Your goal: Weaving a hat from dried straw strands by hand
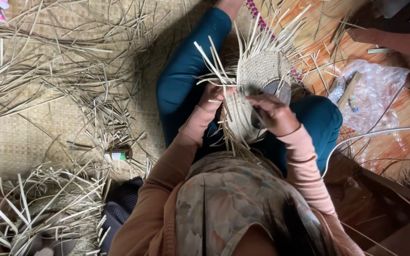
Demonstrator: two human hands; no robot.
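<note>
While you lean over your lap, the scene reads like this:
Scarf: your patterned headscarf fills the nearest part of the view, above peach sleeves.
Right hand: your right hand is curled, fingers pressed together on loose strips at the side of the half-woven straw basket.
Left hand: your left hand pinches a few pale strips at the basket's other edge.
Basket: it rests on your lap between both hands, over teal trousers, unwoven strips fanning outward.
Left floor: a small green-capped bottle lies on the woven mat among scattered straw.
Right floor: a crumpled clear plastic bag sits well apart.
</note>
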